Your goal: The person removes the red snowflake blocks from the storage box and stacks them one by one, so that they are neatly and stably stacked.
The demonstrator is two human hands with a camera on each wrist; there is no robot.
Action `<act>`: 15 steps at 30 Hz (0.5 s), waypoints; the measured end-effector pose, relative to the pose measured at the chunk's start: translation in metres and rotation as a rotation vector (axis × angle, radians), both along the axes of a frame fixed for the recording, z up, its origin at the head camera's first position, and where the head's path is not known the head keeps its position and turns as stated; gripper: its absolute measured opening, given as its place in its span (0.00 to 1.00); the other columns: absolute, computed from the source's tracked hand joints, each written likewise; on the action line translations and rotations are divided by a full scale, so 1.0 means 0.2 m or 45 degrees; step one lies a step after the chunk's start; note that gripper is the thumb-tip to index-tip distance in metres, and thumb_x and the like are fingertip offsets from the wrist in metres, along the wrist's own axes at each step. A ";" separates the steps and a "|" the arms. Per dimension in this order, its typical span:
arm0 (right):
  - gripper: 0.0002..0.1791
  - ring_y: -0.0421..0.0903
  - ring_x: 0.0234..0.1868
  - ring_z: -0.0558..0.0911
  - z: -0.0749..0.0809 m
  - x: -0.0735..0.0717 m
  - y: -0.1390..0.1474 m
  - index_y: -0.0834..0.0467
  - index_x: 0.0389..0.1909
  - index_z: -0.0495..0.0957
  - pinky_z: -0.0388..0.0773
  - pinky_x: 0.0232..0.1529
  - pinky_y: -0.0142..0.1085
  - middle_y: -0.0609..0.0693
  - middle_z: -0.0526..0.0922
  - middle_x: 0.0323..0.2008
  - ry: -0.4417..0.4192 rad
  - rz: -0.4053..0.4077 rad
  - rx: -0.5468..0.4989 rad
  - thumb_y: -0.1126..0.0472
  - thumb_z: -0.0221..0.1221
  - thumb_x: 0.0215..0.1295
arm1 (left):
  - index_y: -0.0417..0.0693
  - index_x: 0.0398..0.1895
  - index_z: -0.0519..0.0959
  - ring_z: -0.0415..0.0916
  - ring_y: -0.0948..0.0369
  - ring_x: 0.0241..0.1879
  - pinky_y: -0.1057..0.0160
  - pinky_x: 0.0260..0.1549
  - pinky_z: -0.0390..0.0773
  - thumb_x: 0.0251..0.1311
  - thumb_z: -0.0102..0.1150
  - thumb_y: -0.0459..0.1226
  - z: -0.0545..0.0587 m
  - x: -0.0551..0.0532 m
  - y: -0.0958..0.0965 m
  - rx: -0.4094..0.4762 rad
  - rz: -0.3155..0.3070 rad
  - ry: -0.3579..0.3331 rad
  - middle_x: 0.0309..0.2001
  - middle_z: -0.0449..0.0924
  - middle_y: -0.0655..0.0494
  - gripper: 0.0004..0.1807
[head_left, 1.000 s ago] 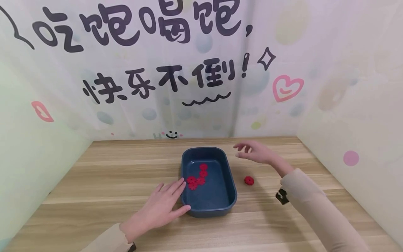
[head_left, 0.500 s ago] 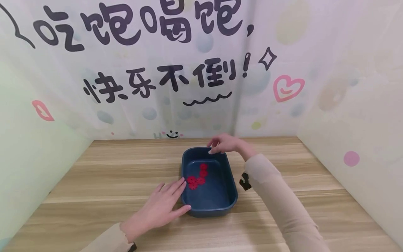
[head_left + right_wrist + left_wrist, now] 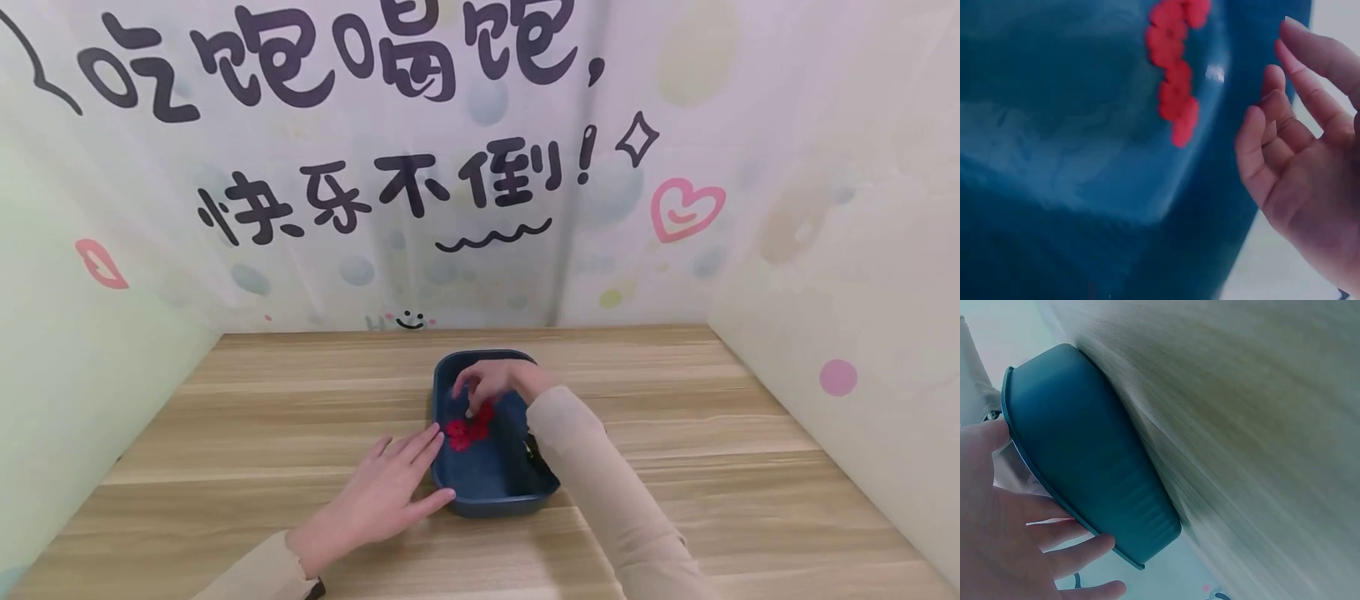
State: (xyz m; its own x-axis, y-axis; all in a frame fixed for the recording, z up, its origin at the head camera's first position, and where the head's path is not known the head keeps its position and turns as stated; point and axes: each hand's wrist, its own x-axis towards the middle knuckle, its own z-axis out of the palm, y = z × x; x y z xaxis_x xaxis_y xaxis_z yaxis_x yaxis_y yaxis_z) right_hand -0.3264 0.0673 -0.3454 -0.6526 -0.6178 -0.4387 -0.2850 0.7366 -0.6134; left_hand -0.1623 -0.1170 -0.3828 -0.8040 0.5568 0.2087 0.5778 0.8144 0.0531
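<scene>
Four fingers of the left hand (image 3: 378, 500) lie nearly straight, their tips touching the left rim of the tray (image 3: 498, 506); the thumb stands well away from them, its tip on the rim by the near corner. My left wrist view shows the outer wall of that blue tray, with the fingers touching its edge. I have the right hand (image 3: 495, 379) over the far half of the tray, fingers loosely bent. In the right wrist view they hold nothing; thumb tip and forefinger overlap there, so I cannot judge the gap between them. Flower-shaped red pieces (image 3: 457, 430) lie on the tray floor near those fingers; whether they touch, I can't tell. The tray sits on the wooden tabletop (image 3: 225, 433).

On the pale backdrop (image 3: 465, 287) I can read black writing (image 3: 411, 179): 吃饱喝饱, and below it 快乐不倒. The frame clips the top line. A pink heart (image 3: 657, 218) is drawn to its lower right.

The right hand and sleeve (image 3: 600, 492) cover some pieces and part of the tray's right rim, so I can't count the pieces. A black thing (image 3: 532, 448) under that wrist is mostly hidden. My right wrist view is blurred.
</scene>
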 end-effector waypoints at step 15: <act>0.20 0.46 0.38 0.71 -0.17 0.04 -0.06 0.47 0.43 0.74 0.71 0.39 0.38 0.47 0.71 0.36 0.112 -0.028 0.097 0.62 0.65 0.47 | 0.42 0.62 0.63 0.58 0.53 0.58 0.43 0.51 0.58 0.57 0.37 0.62 0.01 0.00 0.00 -0.025 0.018 -0.021 0.63 0.58 0.50 0.40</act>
State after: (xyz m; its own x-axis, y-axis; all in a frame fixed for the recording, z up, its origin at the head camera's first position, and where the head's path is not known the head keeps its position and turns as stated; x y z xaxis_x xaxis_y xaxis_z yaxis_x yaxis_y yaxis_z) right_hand -0.3174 0.0544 -0.3797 -0.7036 -0.5701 -0.4241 -0.3185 0.7866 -0.5289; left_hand -0.1620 -0.1176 -0.3814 -0.8149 0.5494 0.1844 0.5657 0.8233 0.0467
